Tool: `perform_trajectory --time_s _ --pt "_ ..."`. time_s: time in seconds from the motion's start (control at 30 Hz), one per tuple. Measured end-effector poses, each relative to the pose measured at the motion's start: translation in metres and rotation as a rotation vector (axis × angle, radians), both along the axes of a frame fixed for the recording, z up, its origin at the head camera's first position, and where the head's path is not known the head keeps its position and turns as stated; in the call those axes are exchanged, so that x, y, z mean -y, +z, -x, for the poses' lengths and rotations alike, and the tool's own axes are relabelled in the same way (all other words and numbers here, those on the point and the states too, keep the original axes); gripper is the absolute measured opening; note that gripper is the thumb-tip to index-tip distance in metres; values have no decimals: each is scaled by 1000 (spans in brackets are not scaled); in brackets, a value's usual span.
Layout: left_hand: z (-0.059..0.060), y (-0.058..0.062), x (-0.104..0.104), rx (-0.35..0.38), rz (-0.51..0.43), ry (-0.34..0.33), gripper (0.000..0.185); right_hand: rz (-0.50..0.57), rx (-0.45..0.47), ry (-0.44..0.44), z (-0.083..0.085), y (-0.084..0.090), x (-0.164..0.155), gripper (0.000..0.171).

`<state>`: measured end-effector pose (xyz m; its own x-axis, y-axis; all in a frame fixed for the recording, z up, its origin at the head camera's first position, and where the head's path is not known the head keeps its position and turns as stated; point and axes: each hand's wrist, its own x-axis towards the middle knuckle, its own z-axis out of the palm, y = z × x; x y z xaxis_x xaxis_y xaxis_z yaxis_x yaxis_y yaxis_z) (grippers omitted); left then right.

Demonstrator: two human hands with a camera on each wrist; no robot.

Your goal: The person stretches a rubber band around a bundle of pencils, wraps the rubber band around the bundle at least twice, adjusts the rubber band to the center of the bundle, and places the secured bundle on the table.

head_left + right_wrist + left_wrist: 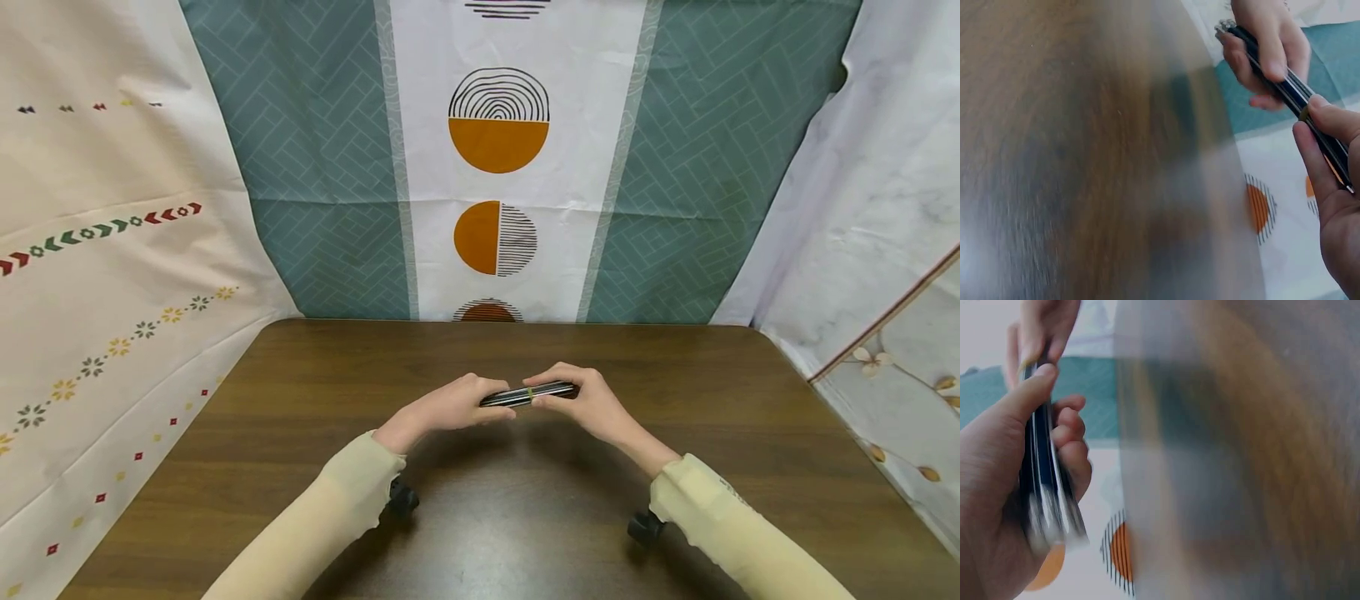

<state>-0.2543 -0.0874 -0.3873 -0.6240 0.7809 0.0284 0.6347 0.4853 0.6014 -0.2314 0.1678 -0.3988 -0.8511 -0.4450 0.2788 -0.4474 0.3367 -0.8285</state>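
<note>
Head view: both hands meet over the middle of the brown table (300, 400), holding a bundle of dark pens (527, 393) lying left-right between them; left hand (450, 408) curled round one end, right hand (588, 404) pinching by the yellow band (530, 394); patterned cloths (495, 167) all round. Left wrist view: fingers (1069, 434) wrapped on the bundle; blurry. Right wrist view: thumb at the band, pens slanting.

We see a bundle of dark pens (528, 393), slim black barrels with pale silvery stripes, held level just above the table near the centre of the head view. Its length runs from nine o'clock to three o'clock, the three o'clock end slightly higher. A thin yellowish band (530, 393) circles its middle.
</note>
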Motion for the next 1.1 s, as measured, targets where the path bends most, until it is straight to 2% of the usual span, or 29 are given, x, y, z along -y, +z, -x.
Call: perform_trajectory --time_s 0.1,0.17,0.27,0.47,0.57,0.87,1.1 --pt "0 4 8 0 -18 21 22 15 29 -27 -1 4 -11 32" --pt "0 6 13 -35 -28 33 23 25 48 -33 -2 7 -16 31" --pt "0 6 15 -86 -62 31 24 45 67 -2 -4 9 -18 26" --pt "-1 2 14 -120 -132 16 24 43 17 61 -6 7 -10 21" --pt "-1 0 13 -112 -155 8 24 35 11 68 -6 4 -5 22" --pt "-1 1 16 -63 -208 28 24 104 25 109 -4 5 3 20" --pt "-10 0 18 -66 -236 55 22 149 115 137 -9 9 5 14"
